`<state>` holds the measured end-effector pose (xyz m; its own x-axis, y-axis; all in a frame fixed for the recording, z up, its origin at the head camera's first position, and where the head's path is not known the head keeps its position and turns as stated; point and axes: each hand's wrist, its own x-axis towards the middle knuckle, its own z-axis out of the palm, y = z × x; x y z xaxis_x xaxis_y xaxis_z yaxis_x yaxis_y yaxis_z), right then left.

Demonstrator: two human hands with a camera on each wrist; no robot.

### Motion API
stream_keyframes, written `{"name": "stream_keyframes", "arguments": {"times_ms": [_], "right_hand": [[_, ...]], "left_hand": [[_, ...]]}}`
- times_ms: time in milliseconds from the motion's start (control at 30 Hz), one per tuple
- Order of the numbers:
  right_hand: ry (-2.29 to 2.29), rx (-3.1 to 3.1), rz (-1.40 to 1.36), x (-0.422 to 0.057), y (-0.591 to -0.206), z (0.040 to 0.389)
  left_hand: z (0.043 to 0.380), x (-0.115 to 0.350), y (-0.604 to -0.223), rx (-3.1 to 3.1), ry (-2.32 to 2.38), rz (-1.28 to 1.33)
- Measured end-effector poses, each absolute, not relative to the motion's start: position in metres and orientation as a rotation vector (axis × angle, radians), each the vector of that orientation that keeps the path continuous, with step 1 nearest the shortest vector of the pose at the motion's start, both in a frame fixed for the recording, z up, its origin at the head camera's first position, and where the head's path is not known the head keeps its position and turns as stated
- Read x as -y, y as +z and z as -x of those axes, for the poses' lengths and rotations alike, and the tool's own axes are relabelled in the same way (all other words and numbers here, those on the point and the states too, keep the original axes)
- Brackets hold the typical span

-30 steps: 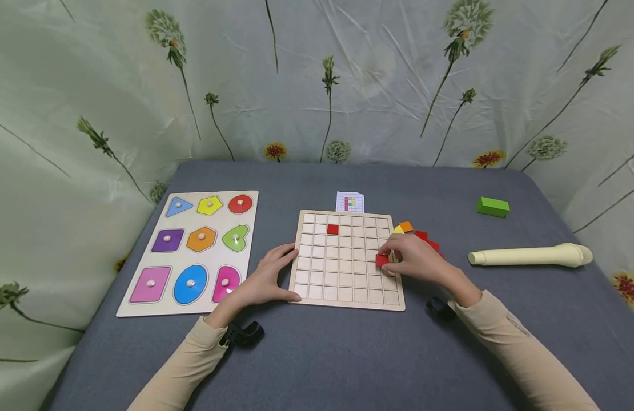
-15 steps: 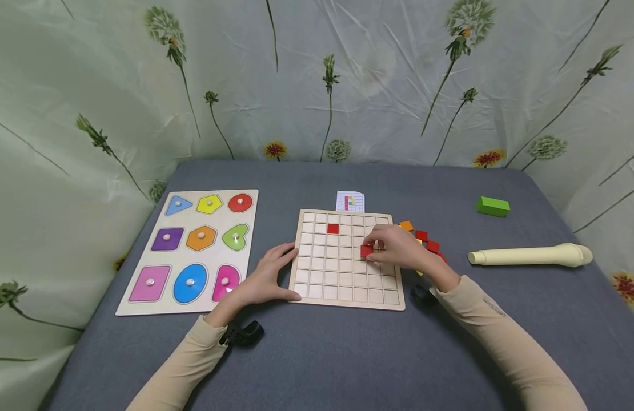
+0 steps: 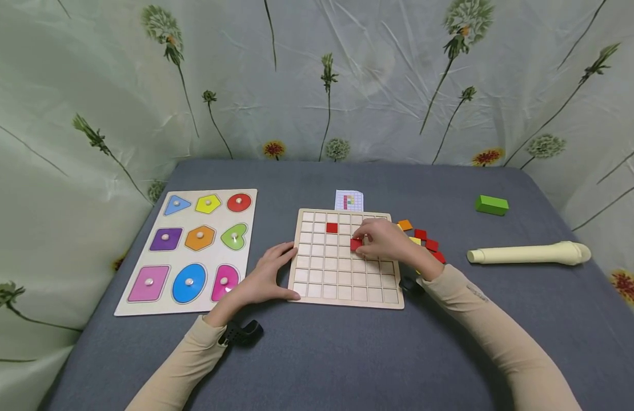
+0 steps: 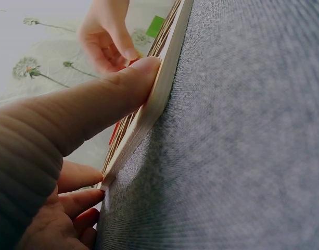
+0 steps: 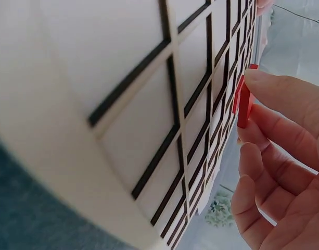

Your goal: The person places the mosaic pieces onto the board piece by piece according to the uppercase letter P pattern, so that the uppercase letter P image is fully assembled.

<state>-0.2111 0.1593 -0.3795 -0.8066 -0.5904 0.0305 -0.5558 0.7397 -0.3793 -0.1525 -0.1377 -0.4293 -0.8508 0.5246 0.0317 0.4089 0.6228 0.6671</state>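
My right hand [image 3: 381, 240] pinches a red square tile [image 3: 356, 244] between thumb and fingers, over the upper middle of the wooden grid board [image 3: 322, 288]. In the right wrist view this red tile [image 5: 245, 104] stands on edge, close to the grid. Another red tile [image 3: 332, 228] lies in a cell toward the board's top. My left hand [image 3: 269, 275] rests against the board's left edge, thumb and fingers spread apart. The left wrist view has its thumb [image 4: 133, 80] on the board's border and its fingertips touching the edge further along.
Loose red, orange and yellow tiles [image 3: 432, 245] lie right of the board. A small printed grid card [image 3: 349, 201] sits behind it. A shape puzzle [image 3: 185, 297] lies at left; a green block [image 3: 492, 205] and a cream microphone-shaped object [image 3: 528, 254] lie at right.
My right hand has carried the red tile leftward and slightly up, from the board's right side to its upper middle. The left hand has stayed at the board's left edge.
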Motion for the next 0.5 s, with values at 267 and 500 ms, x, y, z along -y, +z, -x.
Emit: {"name": "stream_keyframes", "arguments": {"times_ms": [267, 500], "right_hand": [[-0.539, -2.852, 0.95, -0.146, -0.386, 0.221], [-0.519, -2.849, 0.953, -0.137, -0.385, 0.227]], "left_hand": [[0.152, 0.138, -0.43, -2.672, 1.034, -0.778], [0.152, 0.138, -0.429, -2.67, 1.046, -0.78]]}}
